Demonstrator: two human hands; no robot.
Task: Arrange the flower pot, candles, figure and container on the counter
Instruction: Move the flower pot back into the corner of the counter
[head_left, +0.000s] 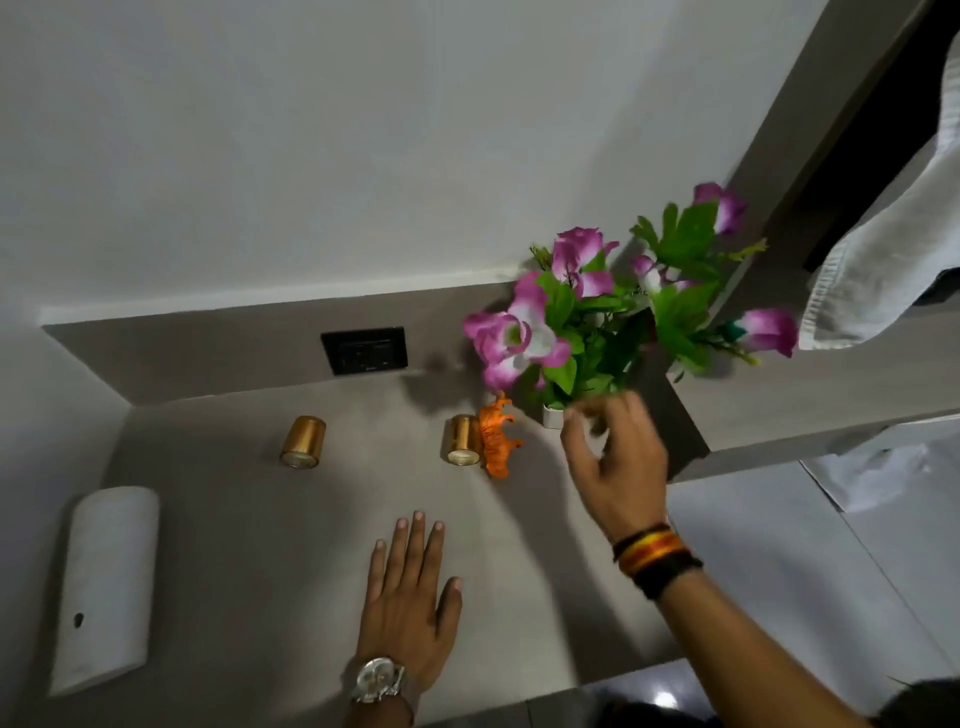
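Note:
A flower pot, small and white with purple flowers and green leaves, stands at the back right of the grey counter. My right hand is at the pot's base with fingers spread and blurred; I cannot tell if it touches the pot. An orange animal figure stands just left of the pot, touching a gold candle. A second gold candle sits further left. A white container stands at the counter's left front. My left hand lies flat on the counter, holding nothing.
A black wall socket is set in the backsplash behind the candles. A grey partition rises right of the pot. A white towel hangs at the upper right. The counter's front edge runs near my left wrist.

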